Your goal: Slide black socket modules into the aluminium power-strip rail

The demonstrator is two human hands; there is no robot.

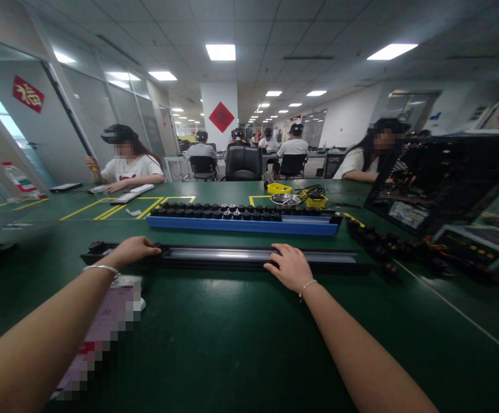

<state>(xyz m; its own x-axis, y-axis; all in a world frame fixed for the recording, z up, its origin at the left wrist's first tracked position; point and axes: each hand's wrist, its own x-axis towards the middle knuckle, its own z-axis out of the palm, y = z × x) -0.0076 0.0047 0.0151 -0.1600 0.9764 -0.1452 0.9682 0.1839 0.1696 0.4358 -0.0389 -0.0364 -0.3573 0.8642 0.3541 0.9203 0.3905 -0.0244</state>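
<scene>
A long black rail (223,256) with a shiny channel lies crosswise on the green table. Near its left end my left hand (135,251) pinches a small black part (157,250) set in the channel. My right hand (290,267) rests over the rail's right half, fingers apart, holding nothing. Just behind stands a blue rail (241,224), with rows of small black parts (206,212) along its top and a bare stretch at its right.
Loose black parts (376,244) lie at the right, beside an open computer case (443,178) and a metal box (486,246). Yellow bins (279,189) and a metal dish (285,199) stand farther back. A pink sheet (107,321) lies under my left forearm. People sit across the table.
</scene>
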